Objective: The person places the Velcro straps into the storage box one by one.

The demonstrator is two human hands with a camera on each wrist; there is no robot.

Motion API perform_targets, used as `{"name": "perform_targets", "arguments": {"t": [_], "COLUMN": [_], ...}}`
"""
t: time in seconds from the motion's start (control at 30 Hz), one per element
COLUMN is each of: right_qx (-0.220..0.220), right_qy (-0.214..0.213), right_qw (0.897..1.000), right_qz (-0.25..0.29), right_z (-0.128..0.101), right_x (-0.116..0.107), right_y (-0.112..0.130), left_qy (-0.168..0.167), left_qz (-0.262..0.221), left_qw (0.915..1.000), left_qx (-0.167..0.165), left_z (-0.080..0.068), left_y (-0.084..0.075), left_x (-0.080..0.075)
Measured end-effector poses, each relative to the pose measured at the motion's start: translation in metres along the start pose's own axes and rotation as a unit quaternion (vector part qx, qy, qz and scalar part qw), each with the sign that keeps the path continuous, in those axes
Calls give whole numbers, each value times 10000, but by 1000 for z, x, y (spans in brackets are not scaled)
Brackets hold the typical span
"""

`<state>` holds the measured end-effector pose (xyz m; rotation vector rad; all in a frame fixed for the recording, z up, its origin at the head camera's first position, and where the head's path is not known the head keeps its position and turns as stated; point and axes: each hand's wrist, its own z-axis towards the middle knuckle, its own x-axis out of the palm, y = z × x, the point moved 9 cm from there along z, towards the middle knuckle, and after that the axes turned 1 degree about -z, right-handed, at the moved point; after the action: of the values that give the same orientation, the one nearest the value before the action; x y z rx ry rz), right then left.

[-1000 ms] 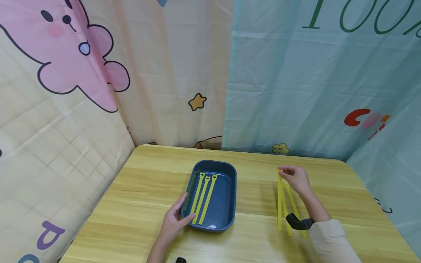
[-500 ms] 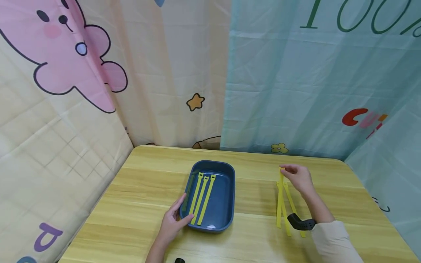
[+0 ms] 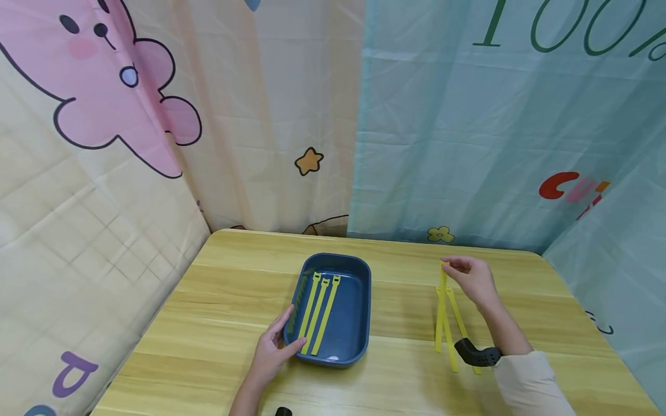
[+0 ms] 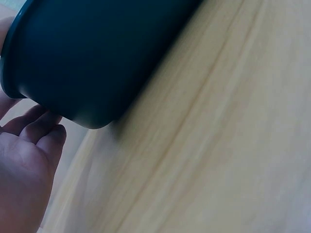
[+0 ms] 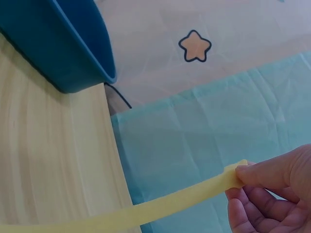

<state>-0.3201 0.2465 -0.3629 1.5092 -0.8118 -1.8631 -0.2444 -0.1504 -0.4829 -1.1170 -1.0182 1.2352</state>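
Right, your left hand [image 3: 273, 352] lies with relaxed fingers against the near left corner of the blue tray [image 3: 359, 323], three yellow straps [image 3: 318, 312] inside it; further out, your right hand [image 3: 472, 278] pinches one yellow strap [image 3: 443, 276] by its end, more straps [image 3: 448, 329] flat on the table [image 3: 218, 300]

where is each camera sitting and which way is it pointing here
Head: worn on the head, looking forward and down at the wooden table; shows both forearms, left hand on the blue tray, right hand pinching a yellow strap.
Left wrist: low by the table, facing the tray's outer wall; shows left fingers.
Right wrist: low, facing across the table toward the curtains; shows right fingertips on the strap.
Shared: tray and table appear in all three.
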Motion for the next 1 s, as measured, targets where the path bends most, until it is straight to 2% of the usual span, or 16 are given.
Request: {"name": "perform_targets", "arguments": {"t": [0.67, 1.0], "right_qx": [-261, -529], "right_qy": [36, -187], "right_qw": [9994, 9972], "right_qz": [244, 490], "right_z": [-7, -8], "right_x": [-2, -2], "right_y": [27, 43], "left_qy": [32, 32], "left_qz": [-98, -133], "left_qw": [9999, 9999], "left_qx": [10, 43], "left_z": [-1, 0], "left_y": [-1, 1], "left_x": [0, 0]}}
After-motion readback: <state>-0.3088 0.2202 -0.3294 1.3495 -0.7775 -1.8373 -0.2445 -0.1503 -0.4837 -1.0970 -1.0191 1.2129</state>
